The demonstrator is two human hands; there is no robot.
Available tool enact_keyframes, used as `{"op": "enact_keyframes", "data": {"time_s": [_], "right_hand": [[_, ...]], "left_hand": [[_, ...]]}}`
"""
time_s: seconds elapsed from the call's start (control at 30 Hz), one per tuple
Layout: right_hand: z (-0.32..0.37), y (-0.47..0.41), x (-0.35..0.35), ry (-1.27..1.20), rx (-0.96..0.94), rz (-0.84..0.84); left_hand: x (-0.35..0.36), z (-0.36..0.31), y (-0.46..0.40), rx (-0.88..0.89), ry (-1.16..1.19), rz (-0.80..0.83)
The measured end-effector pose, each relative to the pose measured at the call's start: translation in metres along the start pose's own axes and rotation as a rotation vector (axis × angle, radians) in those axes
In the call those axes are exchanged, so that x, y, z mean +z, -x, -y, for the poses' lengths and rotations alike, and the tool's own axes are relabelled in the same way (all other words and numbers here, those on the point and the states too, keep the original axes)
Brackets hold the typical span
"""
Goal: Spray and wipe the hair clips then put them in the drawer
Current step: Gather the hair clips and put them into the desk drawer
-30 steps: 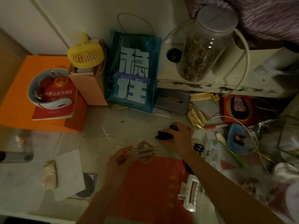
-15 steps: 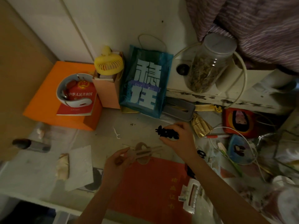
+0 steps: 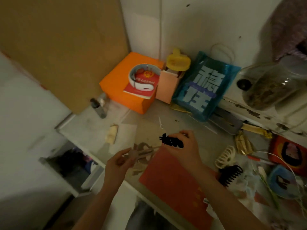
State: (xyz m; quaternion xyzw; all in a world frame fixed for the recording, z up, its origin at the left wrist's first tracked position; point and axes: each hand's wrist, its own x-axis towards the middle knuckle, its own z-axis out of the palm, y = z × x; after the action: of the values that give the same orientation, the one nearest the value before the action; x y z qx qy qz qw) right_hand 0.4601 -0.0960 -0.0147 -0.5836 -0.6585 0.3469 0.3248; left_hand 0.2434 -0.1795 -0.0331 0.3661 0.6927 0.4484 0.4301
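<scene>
My right hand (image 3: 186, 150) grips a small black hair clip (image 3: 172, 141) just above the desk. My left hand (image 3: 118, 163) pinches a pale beige hair clip (image 3: 142, 151), held beside the black one over the desk's front edge. A cream claw clip (image 3: 226, 156) and a larger black claw clip (image 3: 230, 174) lie on the desk to the right of my right arm. An open drawer (image 3: 73, 165) with dark contents shows below the desk at the left. A small dark spray bottle (image 3: 98, 107) lies at the desk's back left. A white tissue (image 3: 123, 138) lies on the desk.
An orange box (image 3: 126, 90) with a red booklet and a white neck device stands at the back, beside a yellow fan (image 3: 177, 62), a blue bag (image 3: 202, 87) and a glass jar (image 3: 272, 83). A red folder (image 3: 176, 181) lies under my arms. Cables and clutter fill the right side.
The view has swung left and down, bringing the open drawer into sight. My right hand has lifted the black clip off the desk. Both hands keep hold of their clips.
</scene>
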Motion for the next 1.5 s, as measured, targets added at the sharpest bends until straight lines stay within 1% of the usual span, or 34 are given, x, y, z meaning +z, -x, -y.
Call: {"op": "enact_keyframes", "data": {"time_s": [0.1, 0.23, 0.33, 0.5, 0.6, 0.73, 0.8, 0.83, 0.87, 0.93, 1.03, 1.23, 1.43, 1.5], "right_hand": [[0.027, 0.003, 0.033, 0.01, -0.022, 0.088], [0.068, 0.012, 0.082, 0.0, -0.095, 0.196], [0.1, 0.02, 0.124, 0.007, -0.163, 0.207], [0.151, 0.039, 0.201, 0.024, -0.173, 0.231], [0.17, 0.049, 0.245, 0.063, -0.211, 0.267], [0.184, 0.061, 0.293, 0.103, -0.193, 0.314], [0.187, 0.064, 0.302, 0.129, -0.18, 0.336], [0.19, 0.066, 0.329, 0.161, -0.187, 0.382], [0.19, 0.066, 0.334, 0.176, -0.179, 0.393], [0.19, 0.064, 0.337, 0.196, -0.172, 0.399], [0.188, 0.058, 0.363, 0.23, -0.16, 0.44], [0.169, 0.039, 0.404, 0.239, -0.144, 0.492], [0.143, 0.021, 0.455, 0.306, -0.107, 0.494], [0.134, 0.017, 0.473, 0.323, -0.125, 0.501]], "left_hand": [[-0.034, 0.006, 0.011, -0.007, 0.026, -0.087], [-0.088, 0.015, 0.025, -0.003, 0.015, -0.178], [-0.137, 0.023, 0.034, -0.022, 0.046, -0.218], [-0.227, 0.045, 0.043, -0.032, 0.073, -0.291], [-0.274, 0.066, 0.047, -0.08, 0.076, -0.33], [-0.317, 0.093, 0.058, -0.152, 0.125, -0.401], [-0.323, 0.098, 0.061, -0.184, 0.155, -0.417], [-0.339, 0.115, 0.063, -0.216, 0.193, -0.456], [-0.341, 0.116, 0.064, -0.232, 0.196, -0.459], [-0.34, 0.117, 0.065, -0.235, 0.2, -0.461], [-0.346, 0.133, 0.062, -0.283, 0.234, -0.486], [-0.344, 0.156, 0.048, -0.367, 0.304, -0.588], [-0.344, 0.178, 0.025, -0.38, 0.368, -0.782], [-0.343, 0.189, 0.016, -0.373, 0.398, -0.854]]}}
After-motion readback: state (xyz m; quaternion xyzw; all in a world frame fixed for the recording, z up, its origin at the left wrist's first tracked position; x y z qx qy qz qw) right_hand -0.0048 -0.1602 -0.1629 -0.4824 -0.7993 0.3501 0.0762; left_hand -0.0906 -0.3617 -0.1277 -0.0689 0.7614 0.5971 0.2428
